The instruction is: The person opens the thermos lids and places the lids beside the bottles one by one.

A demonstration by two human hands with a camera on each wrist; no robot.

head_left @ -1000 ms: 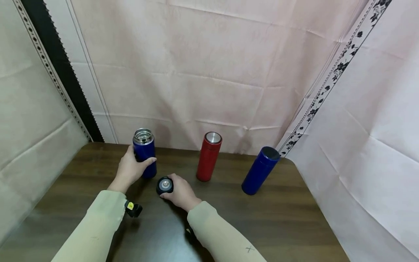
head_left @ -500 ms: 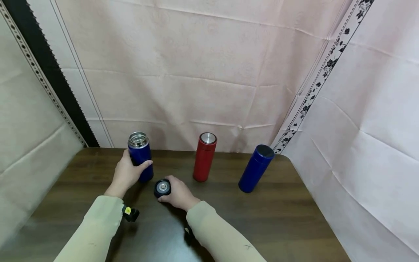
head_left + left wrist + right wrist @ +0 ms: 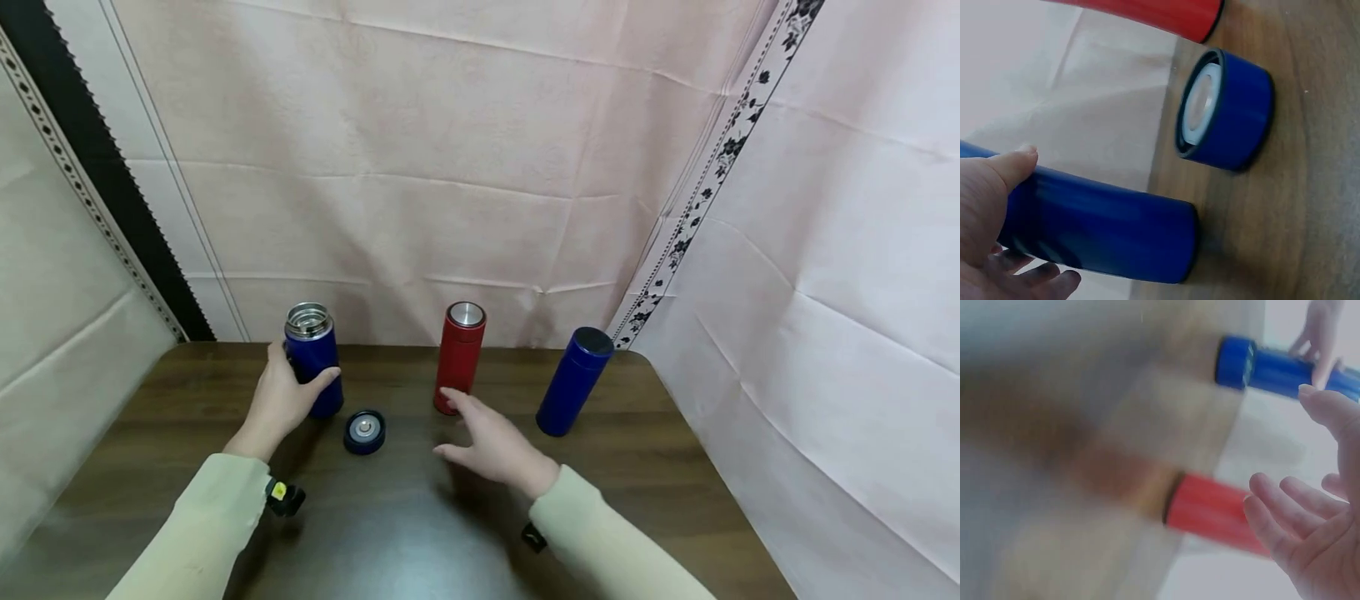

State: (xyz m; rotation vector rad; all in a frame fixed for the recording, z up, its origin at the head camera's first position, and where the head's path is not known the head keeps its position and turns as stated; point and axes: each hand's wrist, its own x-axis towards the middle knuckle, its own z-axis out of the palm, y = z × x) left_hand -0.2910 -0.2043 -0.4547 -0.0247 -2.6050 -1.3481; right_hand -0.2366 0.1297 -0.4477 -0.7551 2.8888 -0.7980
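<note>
My left hand (image 3: 279, 402) grips an open blue thermos flask (image 3: 315, 362) standing upright at the table's left, its steel mouth uncovered. In the left wrist view the thumb lies along one side of it and the fingers pass round the other. Beside the flask rests its blue lid (image 3: 365, 432), underside up, with a pale stopper inside. My right hand (image 3: 495, 442) hovers with spread fingers in front of a red thermos flask (image 3: 459, 358), holding nothing. In the right wrist view a gap shows between this hand's thumb and fingers; the background is blurred.
Another blue thermos flask (image 3: 573, 383) with a dark top stands farther right, capped. All stand on a brown wooden table (image 3: 420, 533). Pale cloth (image 3: 420, 217) hangs behind the table and along both sides.
My right hand has let go of the lid, leaving it on the table, and has moved right toward the red flask. My left hand keeps its grip. The head view has shifted slightly.
</note>
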